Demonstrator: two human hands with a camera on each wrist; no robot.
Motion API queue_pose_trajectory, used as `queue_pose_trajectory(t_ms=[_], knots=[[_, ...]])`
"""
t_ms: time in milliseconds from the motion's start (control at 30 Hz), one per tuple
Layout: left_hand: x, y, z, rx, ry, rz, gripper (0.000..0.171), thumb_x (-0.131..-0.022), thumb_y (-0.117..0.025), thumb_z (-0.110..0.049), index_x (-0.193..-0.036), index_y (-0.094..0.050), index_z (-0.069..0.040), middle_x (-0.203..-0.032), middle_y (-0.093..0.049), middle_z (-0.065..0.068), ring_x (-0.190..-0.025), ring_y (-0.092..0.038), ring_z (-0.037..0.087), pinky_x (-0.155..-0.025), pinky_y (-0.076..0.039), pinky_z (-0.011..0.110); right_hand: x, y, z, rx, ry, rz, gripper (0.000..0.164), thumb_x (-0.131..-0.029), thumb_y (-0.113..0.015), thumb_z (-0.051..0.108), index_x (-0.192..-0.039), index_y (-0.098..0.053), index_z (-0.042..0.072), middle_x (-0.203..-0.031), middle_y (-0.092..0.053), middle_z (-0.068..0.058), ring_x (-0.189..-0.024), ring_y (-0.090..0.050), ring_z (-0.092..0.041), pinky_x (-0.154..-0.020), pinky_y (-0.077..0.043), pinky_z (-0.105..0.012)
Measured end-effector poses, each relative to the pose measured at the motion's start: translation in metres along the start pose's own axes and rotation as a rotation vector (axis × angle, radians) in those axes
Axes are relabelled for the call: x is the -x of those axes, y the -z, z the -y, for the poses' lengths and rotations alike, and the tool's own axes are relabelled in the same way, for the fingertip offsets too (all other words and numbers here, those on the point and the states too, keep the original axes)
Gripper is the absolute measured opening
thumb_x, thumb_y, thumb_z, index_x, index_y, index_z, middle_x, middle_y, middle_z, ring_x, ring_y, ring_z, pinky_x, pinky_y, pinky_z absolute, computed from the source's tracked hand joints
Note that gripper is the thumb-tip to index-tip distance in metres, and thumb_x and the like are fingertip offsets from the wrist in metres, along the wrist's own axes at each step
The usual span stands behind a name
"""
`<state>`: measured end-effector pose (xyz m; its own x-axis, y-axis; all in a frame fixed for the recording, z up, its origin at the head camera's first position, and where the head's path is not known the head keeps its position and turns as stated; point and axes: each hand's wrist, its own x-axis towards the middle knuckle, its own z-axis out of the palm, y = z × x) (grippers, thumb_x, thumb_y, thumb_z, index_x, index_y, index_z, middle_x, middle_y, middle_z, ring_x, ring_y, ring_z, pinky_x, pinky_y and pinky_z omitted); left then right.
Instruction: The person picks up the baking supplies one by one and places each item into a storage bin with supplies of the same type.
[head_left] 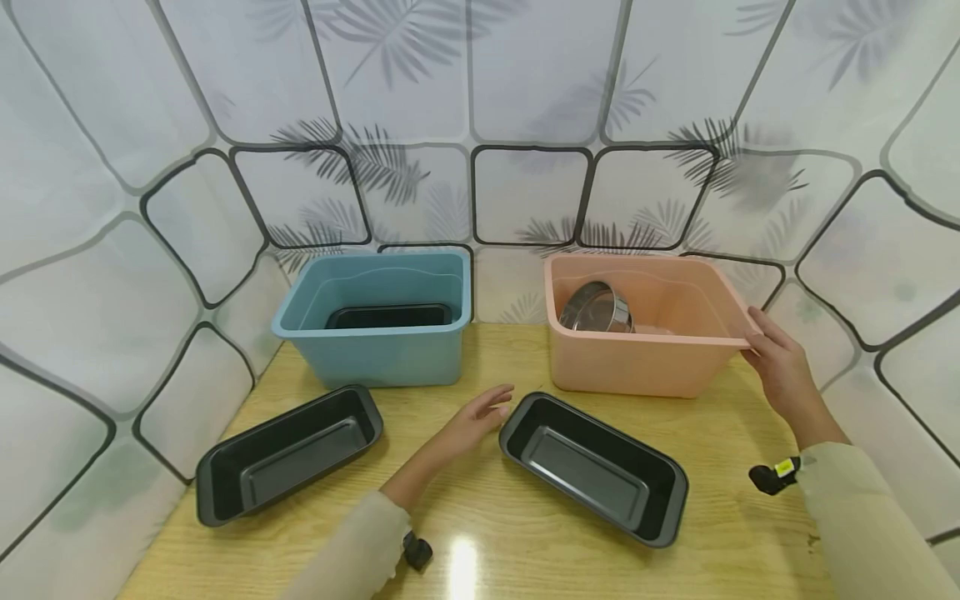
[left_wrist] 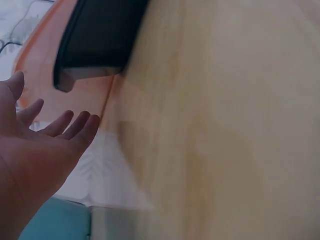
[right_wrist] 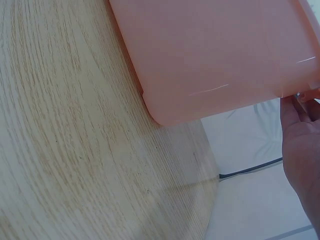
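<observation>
At the right, my right hand [head_left: 780, 367] grips the rim of a pink plastic bin [head_left: 637, 367] at its right end; the right wrist view has the same hand [right_wrist: 302, 135] at the rim, its fingertips partly hidden. A round metal cake ring or tin [head_left: 597, 308] leans inside the bin. My left hand [head_left: 472, 421] hovers over the table with its fingers extended, just left of a black loaf pan [head_left: 585, 467]. From the left wrist, that hand [left_wrist: 50, 140] holds nothing, and a gap separates it from the pan [left_wrist: 100, 40].
A blue bin [head_left: 386, 358] stands at the back left with a dark pan [head_left: 390, 316] in it. Another black loaf pan [head_left: 292, 454] lies at an angle on the left of the wooden table [head_left: 465, 500]. Patterned curtain-like walls [head_left: 532, 196] enclose the back and sides.
</observation>
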<state>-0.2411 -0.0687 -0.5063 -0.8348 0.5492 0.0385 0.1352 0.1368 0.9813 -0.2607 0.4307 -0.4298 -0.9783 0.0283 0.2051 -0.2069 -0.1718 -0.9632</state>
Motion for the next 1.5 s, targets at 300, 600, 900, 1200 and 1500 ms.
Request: queue_pose_trajectory(t_ms=[300, 600, 900, 1200, 1500], knots=[[-0.006, -0.017, 0.005, -0.063, 0.007, 0.059, 0.053, -0.109, -0.047, -0.033, -0.157, -0.037, -0.013, -0.162, -0.036, 0.009, -0.149, -0.035, 0.028, -0.121, -0.032, 0.047, 0.001, -0.002, 0.001, 0.002, 0.009, 0.003, 0.063, -0.108, -0.046, 0.012, -0.16, -0.012, 0.004, -0.17, -0.001, 0.007, -0.113, -0.056, 0.017, -0.089, -0.045, -0.003], [-0.005, -0.025, 0.004, -0.14, 0.054, 0.061, 0.048, -0.108, -0.047, -0.038, -0.154, -0.044, -0.024, -0.162, -0.035, 0.007, -0.152, -0.027, 0.027, -0.123, -0.027, 0.05, 0.002, -0.003, 0.001, 0.009, 0.017, 0.004, 0.063, -0.108, -0.045, 0.012, -0.16, -0.012, 0.004, -0.17, -0.002, 0.007, -0.113, -0.056, 0.017, -0.09, -0.046, -0.003], [-0.007, -0.032, 0.007, -0.133, 0.053, 0.043, 0.048, -0.11, -0.043, -0.032, -0.156, -0.039, -0.024, -0.163, -0.033, 0.005, -0.153, -0.025, 0.026, -0.124, -0.024, 0.049, 0.0, -0.001, -0.001, 0.024, 0.012, -0.002, 0.063, -0.109, -0.044, 0.014, -0.161, -0.01, 0.005, -0.17, -0.002, 0.008, -0.115, -0.054, 0.018, -0.098, -0.042, -0.005], [-0.007, -0.033, 0.008, -0.124, 0.036, -0.008, 0.049, -0.11, -0.043, -0.026, -0.158, -0.035, -0.021, -0.163, -0.033, 0.003, -0.152, -0.026, 0.023, -0.125, -0.023, 0.046, -0.001, 0.0, -0.005, 0.023, 0.016, -0.009, 0.062, -0.109, -0.043, 0.014, -0.161, -0.01, 0.006, -0.17, -0.002, 0.007, -0.117, -0.054, 0.016, -0.096, -0.043, -0.005], [-0.003, -0.033, 0.006, -0.08, 0.03, -0.031, 0.05, -0.109, -0.047, -0.02, -0.158, -0.036, -0.02, -0.163, -0.033, 0.005, -0.15, -0.029, 0.023, -0.123, -0.027, 0.045, 0.0, 0.001, -0.006, 0.029, 0.01, -0.014, 0.062, -0.109, -0.042, 0.014, -0.161, -0.01, 0.007, -0.17, -0.002, 0.007, -0.122, -0.051, 0.016, -0.104, -0.039, -0.006]])
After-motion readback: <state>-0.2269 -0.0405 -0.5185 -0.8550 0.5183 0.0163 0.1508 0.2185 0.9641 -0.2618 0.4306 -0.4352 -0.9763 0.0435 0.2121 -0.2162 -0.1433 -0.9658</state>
